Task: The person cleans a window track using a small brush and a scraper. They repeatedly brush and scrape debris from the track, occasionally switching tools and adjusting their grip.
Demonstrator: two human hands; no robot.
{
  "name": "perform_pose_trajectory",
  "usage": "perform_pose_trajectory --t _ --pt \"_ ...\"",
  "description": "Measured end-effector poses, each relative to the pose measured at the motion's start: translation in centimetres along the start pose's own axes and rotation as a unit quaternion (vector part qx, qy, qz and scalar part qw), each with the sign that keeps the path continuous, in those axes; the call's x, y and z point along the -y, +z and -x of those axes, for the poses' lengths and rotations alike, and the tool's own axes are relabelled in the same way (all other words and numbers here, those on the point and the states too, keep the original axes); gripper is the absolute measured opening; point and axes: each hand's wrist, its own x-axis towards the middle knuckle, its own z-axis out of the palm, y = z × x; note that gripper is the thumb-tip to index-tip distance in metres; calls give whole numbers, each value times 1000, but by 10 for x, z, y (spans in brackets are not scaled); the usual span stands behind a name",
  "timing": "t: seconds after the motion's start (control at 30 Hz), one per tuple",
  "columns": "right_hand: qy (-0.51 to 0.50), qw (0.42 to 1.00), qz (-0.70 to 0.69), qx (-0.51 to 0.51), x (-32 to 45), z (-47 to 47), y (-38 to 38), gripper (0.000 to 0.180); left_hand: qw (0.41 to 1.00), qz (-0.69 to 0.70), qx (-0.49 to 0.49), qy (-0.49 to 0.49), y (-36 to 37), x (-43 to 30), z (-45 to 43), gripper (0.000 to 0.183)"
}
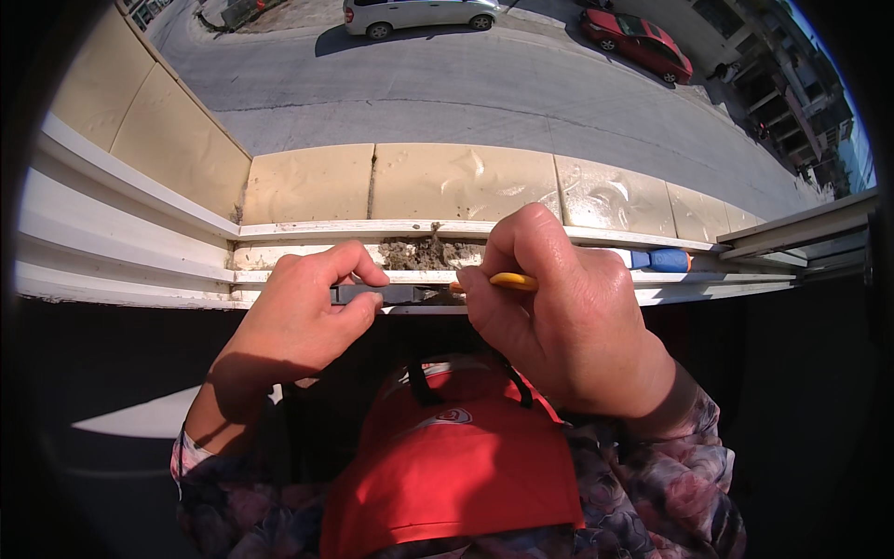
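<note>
A pile of damp-looking dirt lies in the channel of a white window track. My right hand pinches a slim tool with a yellow handle. Its working end is mostly hidden by my fingers, beside the dirt's right side. On the left, the curled index finger and thumb of my left hand stand a little apart. Between their tips shows a dark grey strip-like piece along the near rail; whether they grip it is unclear.
A blue-handled tool lies in the track on the right. Beyond are a beige tiled ledge and, below it, a street with a silver van and a red car. A sliding sash stands right.
</note>
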Motion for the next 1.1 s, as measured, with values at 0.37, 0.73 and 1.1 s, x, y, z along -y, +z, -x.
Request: perform_pose_trajectory --t 0.37,0.73,1.1 --pt "66 996 -49 30 -8 -11 7 23 995 -41 15 88 -8 3 -9 16" --pt "62 997 -33 27 -11 -16 8 22 996 -31 25 83 -10 5 -12 16" --pt "63 996 -64 0 -7 -12 5 21 998 26 28 46 -9 6 -8 16"
